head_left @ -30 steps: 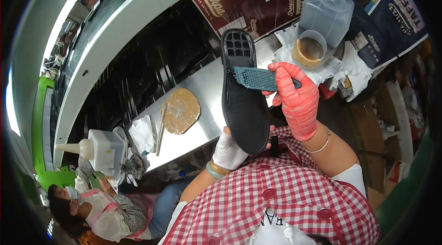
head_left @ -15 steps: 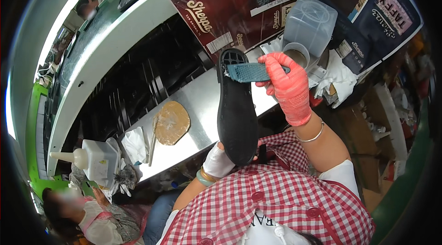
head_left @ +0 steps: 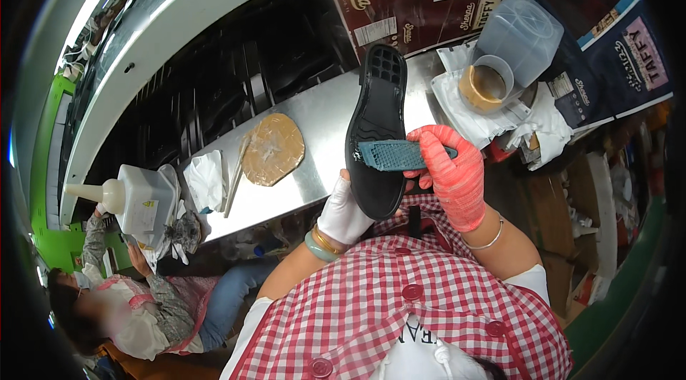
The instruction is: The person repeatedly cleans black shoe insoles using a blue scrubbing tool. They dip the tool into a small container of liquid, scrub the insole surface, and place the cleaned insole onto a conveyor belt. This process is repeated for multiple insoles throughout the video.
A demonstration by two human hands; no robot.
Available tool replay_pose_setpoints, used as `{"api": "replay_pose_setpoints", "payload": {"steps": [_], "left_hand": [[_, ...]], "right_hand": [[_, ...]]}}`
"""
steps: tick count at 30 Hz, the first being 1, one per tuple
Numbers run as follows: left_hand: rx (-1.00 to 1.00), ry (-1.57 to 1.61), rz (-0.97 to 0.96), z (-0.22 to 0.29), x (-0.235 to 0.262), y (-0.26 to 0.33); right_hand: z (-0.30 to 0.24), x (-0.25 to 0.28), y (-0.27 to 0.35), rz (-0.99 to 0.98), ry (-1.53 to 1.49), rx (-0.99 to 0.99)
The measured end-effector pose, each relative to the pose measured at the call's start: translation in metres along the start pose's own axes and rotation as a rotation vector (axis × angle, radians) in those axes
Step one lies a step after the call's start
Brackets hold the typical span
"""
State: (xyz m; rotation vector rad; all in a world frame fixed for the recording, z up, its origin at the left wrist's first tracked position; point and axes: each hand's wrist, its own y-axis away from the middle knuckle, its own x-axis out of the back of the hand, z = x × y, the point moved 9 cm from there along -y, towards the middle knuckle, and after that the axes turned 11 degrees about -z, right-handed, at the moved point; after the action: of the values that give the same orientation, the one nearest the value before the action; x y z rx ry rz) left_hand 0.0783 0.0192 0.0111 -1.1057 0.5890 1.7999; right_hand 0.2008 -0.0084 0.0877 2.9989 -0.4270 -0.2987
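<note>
My left hand [head_left: 343, 216], in a white glove, grips the near left edge of a black shoe sole [head_left: 382, 105]; its fingers are partly hidden behind the sole. The sole points away from me over the metal bench, with small square hollows at its far end. In a coral-red glove, my right hand [head_left: 454, 178] is closed on the handle end of a flat teal brush [head_left: 391, 156]. The brush lies across the near half of the sole, with a little whitish stuff at its tip. Beyond the brush, the sole's inner face looks glossy.
On the metal bench [head_left: 314, 126] are a wrapped brown disc [head_left: 274, 149], a thin stick [head_left: 237, 174] and white tissue [head_left: 206, 181]. A squeeze bottle [head_left: 146, 201] stands left, near a co-worker [head_left: 150, 301]. Right are a cup [head_left: 486, 85], a clear container [head_left: 520, 37] and dark red boxes [head_left: 414, 1].
The brush has travelled from the sole's far end to its near half. More of the sole's surface now looks glossy. More of my left hand shows, and the whole view has shifted.
</note>
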Motion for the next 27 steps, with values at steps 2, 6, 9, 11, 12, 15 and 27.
{"api": "replay_pose_setpoints", "payload": {"steps": [2,6,9,11,12,15,27], "left_hand": [[0.011,0.073,-0.032,-0.003,0.011,0.004],[-0.026,0.132,0.046,0.0,0.02,0.006],[-0.027,0.103,0.16,0.005,0.024,0.008],[-0.015,0.109,0.186,0.006,0.027,0.01],[-0.018,0.087,0.191,0.008,0.028,0.011],[-0.029,0.063,0.23,0.013,0.031,0.016],[0.19,0.115,0.227,0.021,0.06,0.039]], "right_hand": [[0.005,-0.004,0.001,-0.032,0.019,-0.009],[0.007,-0.012,0.006,-0.044,0.073,-0.02],[0.011,-0.019,0.011,-0.089,0.109,-0.063],[0.013,-0.024,0.013,-0.125,0.122,-0.072],[0.013,-0.026,0.014,-0.143,0.128,-0.078],[0.015,-0.033,0.014,-0.197,0.168,-0.067],[0.016,-0.089,-0.012,-0.579,0.275,-0.299]]}}
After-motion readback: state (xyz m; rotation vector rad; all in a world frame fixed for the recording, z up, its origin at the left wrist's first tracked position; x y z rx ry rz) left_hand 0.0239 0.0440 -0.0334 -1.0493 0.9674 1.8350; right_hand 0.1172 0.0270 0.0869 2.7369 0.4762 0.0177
